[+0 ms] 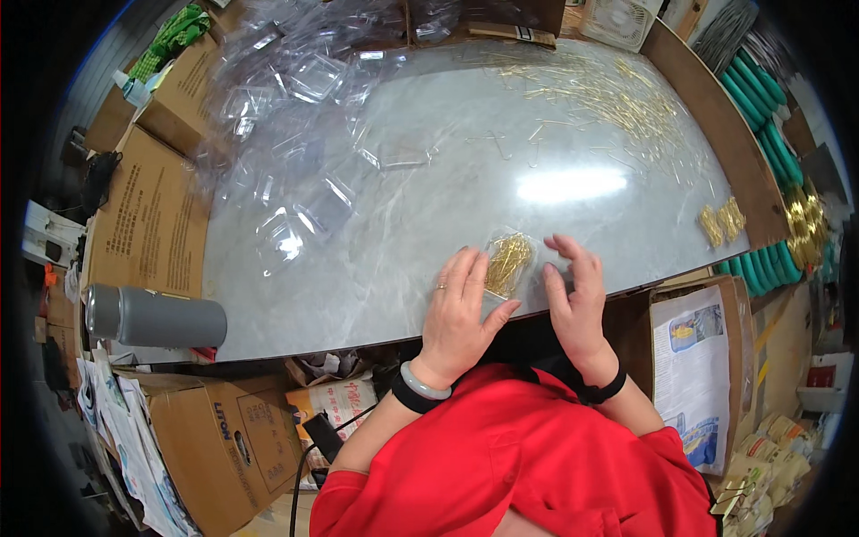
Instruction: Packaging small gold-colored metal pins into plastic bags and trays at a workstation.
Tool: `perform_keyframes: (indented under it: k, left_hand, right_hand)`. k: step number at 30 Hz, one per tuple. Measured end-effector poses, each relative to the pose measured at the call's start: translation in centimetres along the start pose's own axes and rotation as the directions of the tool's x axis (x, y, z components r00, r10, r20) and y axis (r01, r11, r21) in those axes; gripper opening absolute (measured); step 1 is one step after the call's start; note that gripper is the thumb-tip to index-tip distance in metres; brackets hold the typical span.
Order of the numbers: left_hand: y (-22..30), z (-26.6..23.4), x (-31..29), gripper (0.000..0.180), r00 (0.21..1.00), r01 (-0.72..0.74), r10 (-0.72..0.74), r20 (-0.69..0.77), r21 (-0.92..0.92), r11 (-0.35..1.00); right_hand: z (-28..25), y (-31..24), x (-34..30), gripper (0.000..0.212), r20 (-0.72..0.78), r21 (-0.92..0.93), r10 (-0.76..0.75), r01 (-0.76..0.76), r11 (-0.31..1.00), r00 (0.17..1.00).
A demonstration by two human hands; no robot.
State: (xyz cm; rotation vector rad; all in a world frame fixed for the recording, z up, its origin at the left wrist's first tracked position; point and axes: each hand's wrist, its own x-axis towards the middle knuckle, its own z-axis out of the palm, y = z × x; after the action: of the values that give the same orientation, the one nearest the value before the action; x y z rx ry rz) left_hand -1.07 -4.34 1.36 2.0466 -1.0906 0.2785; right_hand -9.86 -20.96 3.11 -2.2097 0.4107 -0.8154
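Observation:
Near the front edge of the table lies a small clear plastic box (pixel 510 262) filled with thin gold wire hooks. My left hand (pixel 460 304) rests flat along its left side, fingers stretched out, the fingertips at the box's edge. On the other side my right hand (pixel 574 291) is held with fingers apart and curved, thumb raised, a small gap between it and the box. Nothing shows inside the right hand. Many loose gold hooks (pixel 617 98) are spread at the far right of the table. Two small gold bundles (pixel 721 222) lie at the right edge.
Clear plastic boxes (pixel 313 170) are heaped over the table's left and far left. A grey bottle (pixel 157 316) lies at the front left corner. Cardboard boxes (pixel 148 219) line the left side, and a brown board (pixel 716 116) edges the right. A white fan (pixel 619 21) stands at the back.

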Motion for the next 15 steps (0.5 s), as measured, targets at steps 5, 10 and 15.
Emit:
perform_keyframes:
  k: [5,10,15]
  left_hand:
    - [0.0,0.4,0.1,0.068,0.999,0.039,-0.039,0.036,-0.016,0.999]
    - [-0.2,0.1,0.0,0.07,0.997,0.047,-0.041,0.066,-0.084,0.995]
    - [-0.5,-0.4,0.2,0.063,0.999,-0.018,0.022,0.04,-0.092,0.996]
  right_hand:
    - [1.5,0.5,0.4,0.044,0.078,-0.124,-0.174,0.183,0.975,0.982]
    - [1.1,0.5,-0.1,0.042,0.185,-0.055,-0.242,0.256,0.965,0.952]
    - [0.9,-0.2,1.4,0.039,0.186,0.038,-0.24,0.237,0.971,0.953]
